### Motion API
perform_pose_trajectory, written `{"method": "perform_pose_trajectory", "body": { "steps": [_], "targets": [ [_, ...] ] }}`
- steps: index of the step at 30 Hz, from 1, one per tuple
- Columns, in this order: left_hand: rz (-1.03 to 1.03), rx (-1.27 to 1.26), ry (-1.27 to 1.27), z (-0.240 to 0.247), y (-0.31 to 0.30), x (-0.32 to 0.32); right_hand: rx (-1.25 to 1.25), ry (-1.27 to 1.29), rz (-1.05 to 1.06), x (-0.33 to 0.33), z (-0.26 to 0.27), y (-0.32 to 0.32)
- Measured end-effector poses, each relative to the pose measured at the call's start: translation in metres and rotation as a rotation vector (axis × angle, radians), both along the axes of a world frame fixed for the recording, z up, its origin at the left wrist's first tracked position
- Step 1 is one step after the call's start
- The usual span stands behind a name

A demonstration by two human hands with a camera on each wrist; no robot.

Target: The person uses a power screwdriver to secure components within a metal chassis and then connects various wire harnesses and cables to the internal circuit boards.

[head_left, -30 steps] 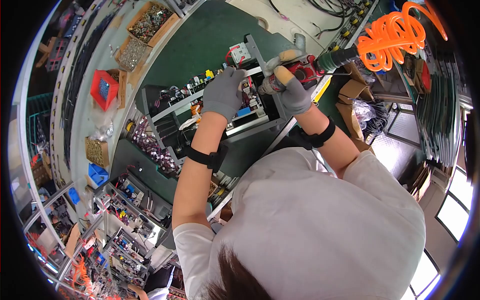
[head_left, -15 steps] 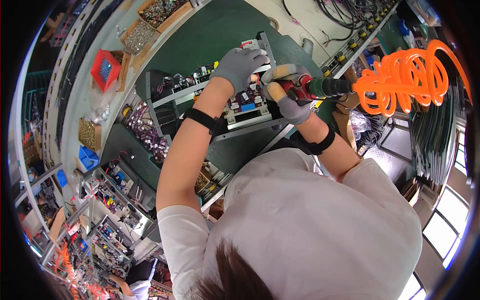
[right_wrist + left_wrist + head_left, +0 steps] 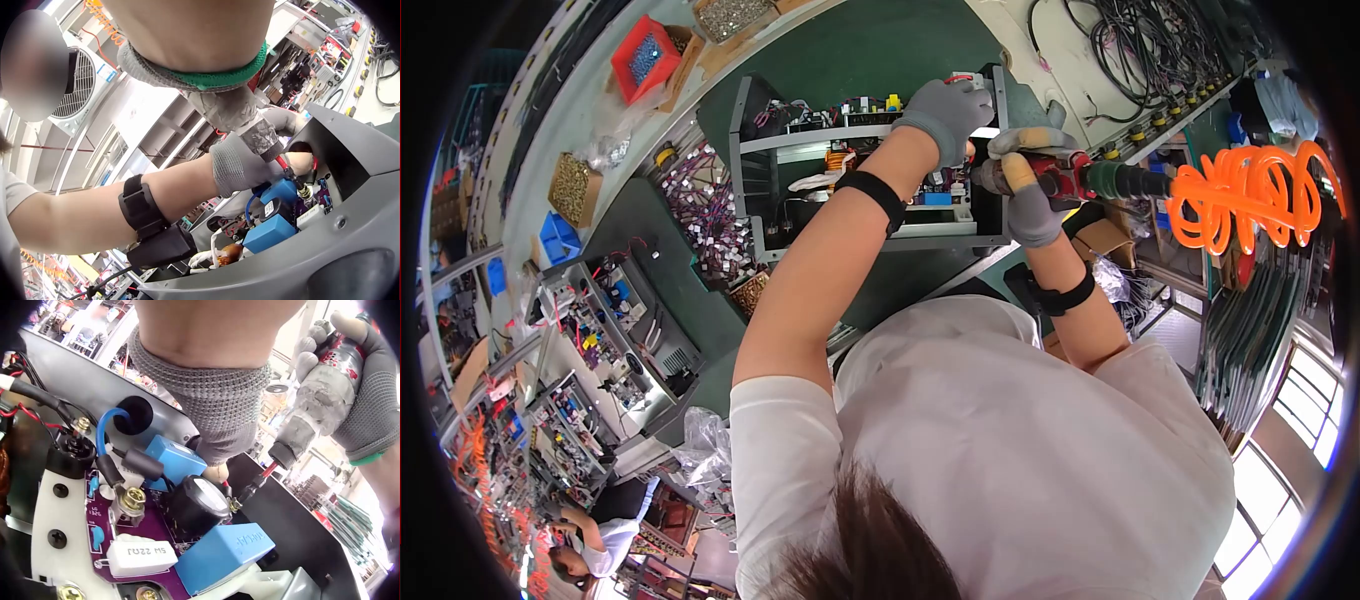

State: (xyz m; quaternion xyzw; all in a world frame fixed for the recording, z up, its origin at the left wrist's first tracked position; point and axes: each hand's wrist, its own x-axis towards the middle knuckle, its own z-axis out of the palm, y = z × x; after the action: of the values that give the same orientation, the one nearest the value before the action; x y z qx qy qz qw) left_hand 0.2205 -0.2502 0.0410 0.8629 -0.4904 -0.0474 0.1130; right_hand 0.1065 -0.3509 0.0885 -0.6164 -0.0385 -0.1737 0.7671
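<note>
My gloved left hand reaches over the right end of a grey metal chassis. In the left wrist view its tan fingertip sits against a red wire, right beside a brass screw. My gloved right hand grips a red air screwdriver with a tape-wrapped nose. The driver's bit slants down to that screw. Around it are a purple circuit board, blue block capacitors and a round black component.
An orange coiled air hose runs right from the driver. Bundled wires lie left of the chassis on the green work surface. A red bin and a box of brass fasteners stand at upper left. Another person is at lower left.
My left hand has moved right along the chassis toward its end. The driver has stayed in my right hand beside it. The head view has turned, so the chassis appears straighter and farther right.
</note>
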Motion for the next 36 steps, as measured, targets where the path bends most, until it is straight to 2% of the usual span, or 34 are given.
{"method": "perform_pose_trajectory", "body": {
  "steps": [6,9,11,16,19,20,22,23,24,25,26,27,29,31,33,34,36],
  "targets": [
    [0.033,0.012,-0.016,-0.003,-0.001,-0.002,0.031,0.106,-0.010,0.003,-0.006,0.003],
    [0.024,-0.008,0.027,-0.003,0.002,0.000,-0.082,0.034,0.065,0.000,-0.011,0.003],
    [0.023,0.012,0.015,0.002,0.002,0.003,-0.204,0.051,-0.037,-0.001,-0.025,0.003],
    [0.033,0.022,-0.039,0.001,0.000,0.001,-0.130,0.007,-0.025,0.004,-0.022,0.009],
    [0.080,0.038,-0.001,-0.002,-0.006,-0.004,-0.111,0.120,-0.004,0.005,-0.019,0.006],
    [0.115,-0.027,0.019,-0.003,-0.004,-0.007,-0.109,0.108,0.006,0.005,-0.016,0.006],
    [0.122,-0.026,0.038,0.008,0.008,-0.011,-0.025,0.144,-0.060,0.006,0.005,0.013],
    [0.121,-0.028,0.070,0.013,0.015,-0.012,-0.071,0.029,-0.138,0.012,-0.001,0.007],
    [0.213,-0.275,0.127,0.013,0.029,-0.017,-0.047,0.013,-0.140,0.017,0.009,0.004],
    [0.305,-0.376,0.084,0.024,0.046,-0.021,-0.023,0.000,-0.143,0.018,0.025,0.001],
    [0.403,-0.520,0.043,0.028,0.066,-0.022,-0.006,0.107,-0.184,0.018,0.045,-0.001],
    [0.527,-0.592,-0.022,0.038,0.089,-0.028,-0.053,0.104,-0.208,0.024,0.055,-0.009],
    [0.817,-0.657,-0.094,0.046,0.139,-0.044,-0.074,0.272,-0.220,0.037,0.057,-0.039],
    [1.191,-0.466,-0.087,0.037,0.180,-0.065,-0.199,0.418,-0.196,0.056,0.045,-0.065],
    [1.414,-0.224,0.003,0.017,0.203,-0.084,-0.366,0.623,-0.220,0.074,0.018,-0.085],
    [1.415,-0.227,-0.011,0.008,0.209,-0.087,-0.359,0.612,-0.218,0.080,0.001,-0.093],
    [1.332,-0.256,0.455,0.000,0.218,-0.086,-0.484,0.836,-0.146,0.092,-0.024,-0.097]
  ]
}}
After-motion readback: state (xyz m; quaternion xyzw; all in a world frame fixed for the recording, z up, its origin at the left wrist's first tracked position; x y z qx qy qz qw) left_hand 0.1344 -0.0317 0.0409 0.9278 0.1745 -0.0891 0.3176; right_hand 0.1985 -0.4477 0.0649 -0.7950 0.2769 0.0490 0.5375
